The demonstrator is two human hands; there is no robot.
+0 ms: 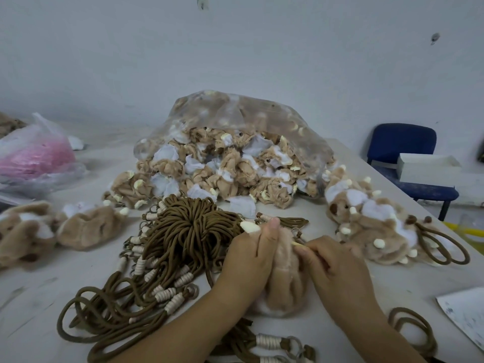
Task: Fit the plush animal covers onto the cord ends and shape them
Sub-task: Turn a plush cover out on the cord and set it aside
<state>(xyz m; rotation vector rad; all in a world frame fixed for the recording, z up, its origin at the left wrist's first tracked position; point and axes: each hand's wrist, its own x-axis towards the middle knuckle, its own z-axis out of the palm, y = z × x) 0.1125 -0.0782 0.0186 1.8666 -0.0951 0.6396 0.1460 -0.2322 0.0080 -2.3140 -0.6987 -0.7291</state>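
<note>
Left hand (251, 260), right hand (337, 268) gripping plush cover (286, 281) (tan); brown cords (188, 231) alongside

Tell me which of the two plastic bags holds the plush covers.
The clear bag in the middle, spilling tan-and-white covers; the bag on the left holds something pink instead.

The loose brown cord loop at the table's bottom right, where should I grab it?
Pinch the cord loop at its rounded far bend, coming straight down from above. It lies flat on the table, and that bend looks exposed with nothing over it.
</note>
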